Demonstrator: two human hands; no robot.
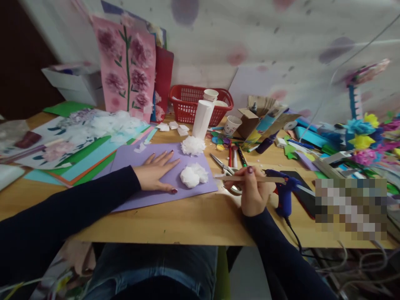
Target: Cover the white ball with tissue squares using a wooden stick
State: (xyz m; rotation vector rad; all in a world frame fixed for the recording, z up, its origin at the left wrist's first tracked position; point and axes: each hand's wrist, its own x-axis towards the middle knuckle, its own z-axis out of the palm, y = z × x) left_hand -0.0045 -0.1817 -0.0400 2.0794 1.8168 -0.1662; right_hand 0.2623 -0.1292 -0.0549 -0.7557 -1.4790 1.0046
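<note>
Landmark: purple sheet, flat on wooden table. Left hand palm down on purple sheet, fingers spread wide, holding nothing. Right hand off the right side of purple sheet, fingers closed around thin pale stick; stick's tip points left, near sheet's right edge. Rounded white paper puff on purple sheet, right part, near left thumb. Fluffy white paper puff at sheet's far right corner, in front of upright white roll. Scissors just right of purple sheet, handles partly hidden by right hand. Blue glue gun farther right of sheet, beside right hand, cord toward near table edge. Markers and paint pots beyond sheet's far right corner; paper cup past those. Red basket behind purple sheet. Colored sheets left of it, white tissue on top. Pink flower picture upright behind, to the left.
</note>
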